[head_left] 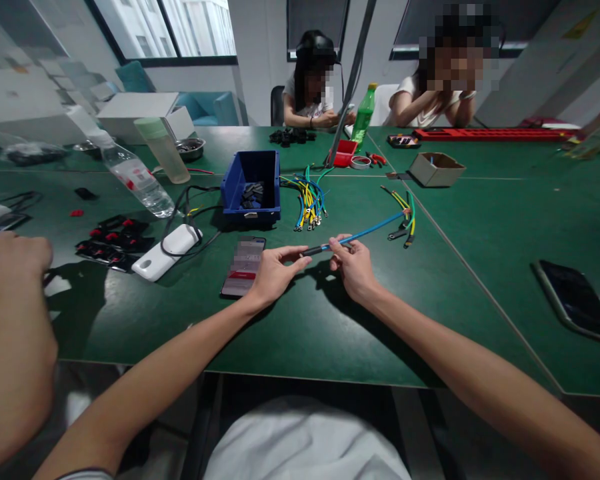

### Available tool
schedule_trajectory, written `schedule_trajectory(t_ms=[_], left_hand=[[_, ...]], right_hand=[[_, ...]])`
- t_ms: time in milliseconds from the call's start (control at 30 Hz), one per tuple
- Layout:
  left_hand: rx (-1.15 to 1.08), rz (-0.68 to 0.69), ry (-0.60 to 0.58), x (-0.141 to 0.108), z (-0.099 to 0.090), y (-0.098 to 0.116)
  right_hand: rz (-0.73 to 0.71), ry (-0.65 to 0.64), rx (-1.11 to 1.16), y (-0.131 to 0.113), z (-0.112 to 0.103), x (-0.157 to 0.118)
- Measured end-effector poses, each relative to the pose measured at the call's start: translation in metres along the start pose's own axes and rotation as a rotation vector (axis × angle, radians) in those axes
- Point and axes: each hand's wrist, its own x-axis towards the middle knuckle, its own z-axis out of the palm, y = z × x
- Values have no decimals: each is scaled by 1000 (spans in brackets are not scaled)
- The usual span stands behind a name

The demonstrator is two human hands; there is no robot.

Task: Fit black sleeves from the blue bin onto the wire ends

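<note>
A blue cable (375, 229) with a black sleeve (314, 251) at its near end is stretched between my hands. My left hand (279, 268) pinches the sleeve's tip between thumb and fingers. My right hand (353, 265) has its fingers closed round the blue cable just behind the sleeve. The cable's far end reaches a small group of green and yellow cables (412, 220) with black sleeves. Beyond my hands lies a bundle of yellow, blue and green cables (310, 203) with metal lugs. Left of it stands a blue bin (251, 213) holding small black pieces.
A phone (240, 270) lies by my left hand, another phone (577, 300) at the right. A white power bank (167, 253), black-and-red parts (115, 241) and bottles are left. Another person's arm (17, 340) rests at the left edge. Two people sit across the green table (300, 340).
</note>
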Motion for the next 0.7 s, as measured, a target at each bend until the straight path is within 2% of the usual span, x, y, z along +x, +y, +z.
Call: schedule_trajectory(t_ms=[267, 567, 700], left_hand=[[-42, -36, -31, 0, 0, 0], [35, 24, 5, 1, -1, -1], [28, 17, -17, 1, 0, -1]], right_hand=[[4, -47, -25, -2, -1, 2], [1, -40, -61, -1, -3, 3], [-2, -53, -66, 0, -3, 4]])
